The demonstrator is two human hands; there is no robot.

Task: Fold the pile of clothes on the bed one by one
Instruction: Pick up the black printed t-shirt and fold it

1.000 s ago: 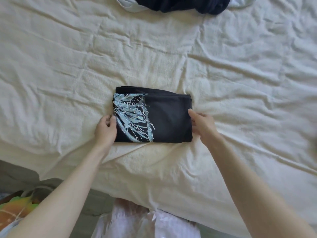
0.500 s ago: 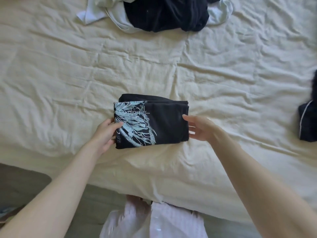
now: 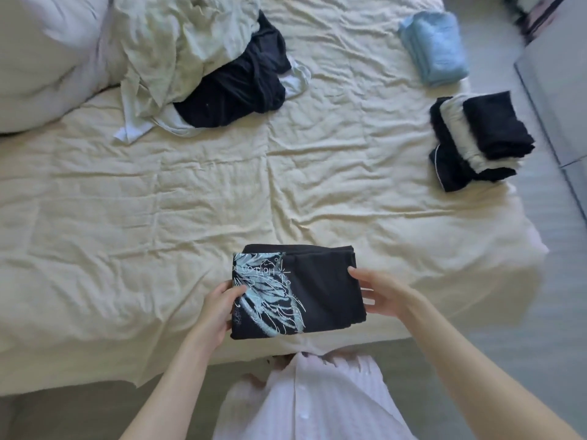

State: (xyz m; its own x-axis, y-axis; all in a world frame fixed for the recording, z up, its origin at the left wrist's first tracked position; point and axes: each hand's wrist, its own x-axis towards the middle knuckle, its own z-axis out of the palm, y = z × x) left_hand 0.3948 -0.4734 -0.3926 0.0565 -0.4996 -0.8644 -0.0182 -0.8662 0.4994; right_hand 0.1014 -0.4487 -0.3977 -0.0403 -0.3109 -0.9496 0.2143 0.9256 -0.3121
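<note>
Both hands hold one folded garment between them, at the near edge of the wide bed covered in a creased cream sheet (image 3: 190, 217). The left hand (image 3: 219, 308) grips the left end of the folded black T-shirt with a pale blue feather-like print (image 3: 298, 292), its thumb lying over the printed corner and its fingers tucked beneath. The right hand (image 3: 382, 293) takes the opposite end, thumb on top at the upper right corner and fingers spread under the cloth. The T-shirt sits level, a neat rectangle with the print on its left half; whether it rests on the sheet or is lifted just clear of it is hard to tell from this angle. Far across the bed from the T-shirt, towards the upper left, lies the unfolded pile of clothes, a crumpled pale green and white heap (image 3: 178, 55) with a loose black garment (image 3: 241, 87) draped against its right side. Left of that pile is a pale grey bunched duvet or pillow (image 3: 44, 58). Towards the far right of the bed, well apart from the T-shirt, stands a stack of folded black and white clothes (image 3: 479, 141), and beyond that stack a folded light blue garment (image 3: 433, 46). Below the T-shirt, the person's white buttoned shirt (image 3: 314, 404) shows at the bottom edge.
</note>
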